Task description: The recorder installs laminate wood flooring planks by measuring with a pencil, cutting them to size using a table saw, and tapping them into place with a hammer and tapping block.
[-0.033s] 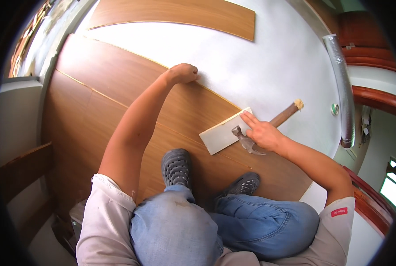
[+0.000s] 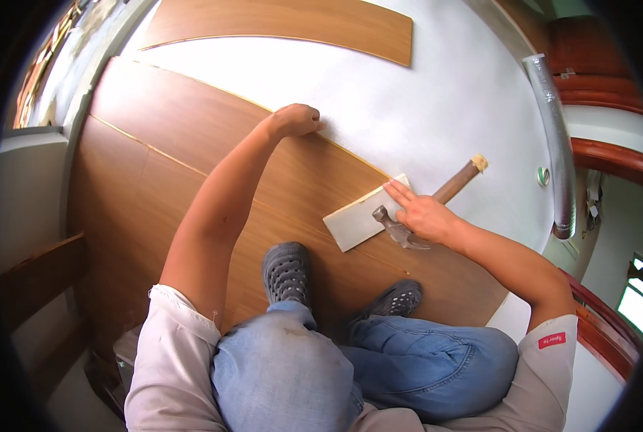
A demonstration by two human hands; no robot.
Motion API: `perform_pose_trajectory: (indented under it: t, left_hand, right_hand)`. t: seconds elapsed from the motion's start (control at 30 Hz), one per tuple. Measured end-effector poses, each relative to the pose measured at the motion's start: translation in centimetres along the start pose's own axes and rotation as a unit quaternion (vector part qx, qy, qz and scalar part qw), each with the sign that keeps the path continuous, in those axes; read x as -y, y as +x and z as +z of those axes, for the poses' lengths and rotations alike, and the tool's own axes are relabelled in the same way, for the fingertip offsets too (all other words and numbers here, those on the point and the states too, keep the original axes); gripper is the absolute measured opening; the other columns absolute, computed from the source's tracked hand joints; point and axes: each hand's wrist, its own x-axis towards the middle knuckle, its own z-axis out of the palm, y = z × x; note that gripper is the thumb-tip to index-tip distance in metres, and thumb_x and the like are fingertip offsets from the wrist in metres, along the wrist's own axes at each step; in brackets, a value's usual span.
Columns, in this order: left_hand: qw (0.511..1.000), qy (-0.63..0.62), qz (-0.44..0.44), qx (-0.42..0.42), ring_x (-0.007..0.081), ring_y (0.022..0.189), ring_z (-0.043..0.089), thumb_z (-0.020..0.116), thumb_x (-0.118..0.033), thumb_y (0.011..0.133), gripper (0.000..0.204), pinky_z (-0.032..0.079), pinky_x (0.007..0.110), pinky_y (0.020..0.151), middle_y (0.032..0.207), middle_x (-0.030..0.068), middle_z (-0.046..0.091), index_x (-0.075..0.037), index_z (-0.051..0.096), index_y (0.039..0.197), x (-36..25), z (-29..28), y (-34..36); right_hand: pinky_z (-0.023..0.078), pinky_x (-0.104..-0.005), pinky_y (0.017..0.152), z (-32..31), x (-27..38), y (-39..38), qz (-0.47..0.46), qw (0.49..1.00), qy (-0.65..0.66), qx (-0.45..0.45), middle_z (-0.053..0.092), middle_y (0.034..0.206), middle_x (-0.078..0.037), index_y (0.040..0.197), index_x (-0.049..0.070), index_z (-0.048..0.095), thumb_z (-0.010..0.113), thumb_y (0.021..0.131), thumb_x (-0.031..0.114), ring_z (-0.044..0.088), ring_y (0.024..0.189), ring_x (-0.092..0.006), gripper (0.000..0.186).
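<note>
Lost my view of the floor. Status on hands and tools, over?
Left hand fisted on the laminate plank edge. Right hand on the hammer, head against the pale tapping block. Nothing between block and plank.

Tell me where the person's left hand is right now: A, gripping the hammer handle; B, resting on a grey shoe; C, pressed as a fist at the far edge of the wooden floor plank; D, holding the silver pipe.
C: the left hand is closed in a fist at the edge of the wooden floor plank where it meets the white underlay, while the right hand is on the hammer and the small white block.
</note>
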Motion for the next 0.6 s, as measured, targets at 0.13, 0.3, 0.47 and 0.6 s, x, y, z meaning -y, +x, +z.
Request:
perform_pose_trajectory:
  t: [0.13, 0.3, 0.47, 0.6]
  left_hand:
    - [0.998, -0.049, 0.017, -0.025, 0.0356, 0.097, 0.065, 0.057, -0.046, 0.099, 0.045, 0.049, 0.045, 0.087, 0.1, 0.0197, 0.071, -0.004, 0.071, 0.104, 0.1, 0.0, -0.5]
    - [0.999, -0.04, 0.014, 0.012, 0.0334, 0.098, 0.064, 0.05, -0.057, 0.101, 0.058, 0.048, 0.043, 0.088, 0.101, 0.0188, 0.07, -0.003, 0.07, 0.106, -0.3, -0.6, -0.8]
    - [0.994, -0.1, -0.014, 0.042, 0.0272, 0.094, 0.061, 0.044, -0.065, 0.101, 0.066, 0.048, 0.04, 0.088, 0.097, 0.0153, 0.068, -0.004, 0.069, 0.106, -0.9, -1.4, -1.1]
    - [0.987, -0.157, -0.021, 0.028, 0.0261, 0.1, 0.064, 0.042, -0.071, 0.098, 0.073, 0.048, 0.039, 0.093, 0.105, 0.0168, 0.069, -0.004, 0.068, 0.114, -1.2, -1.8, -1.3]
  right_hand:
    - [0.059, -0.039, 0.08, 2.3, 0.4, 2.9, -0.037, 0.999, -0.01, -0.025, 0.032, 0.158, -0.031, 0.075, 0.0, 0.059, 0.062, 0.079, 0.002, 0.031, 0.15, -0.0392, 0.005]
    - [0.061, -0.0365, 0.08, 4.9, 1.1, 3.9, -0.022, 0.997, -0.065, -0.025, 0.033, 0.156, -0.033, 0.079, 0.0, 0.062, 0.061, 0.081, 0.006, 0.033, 0.148, -0.0423, 0.006]
    - [0.06, -0.0433, 0.086, 4.7, -1.0, 5.0, 0.054, 0.994, -0.032, -0.094, 0.035, 0.151, -0.04, 0.081, 0.0, 0.063, 0.074, 0.073, 0.016, 0.038, 0.143, -0.0479, 0.021]
    - [0.059, -0.047, 0.088, 3.3, -3.0, 9.3, 0.213, 0.955, 0.028, -0.203, 0.043, 0.141, -0.035, 0.087, 0.003, 0.069, 0.08, 0.069, 0.022, 0.045, 0.133, -0.0486, 0.029]
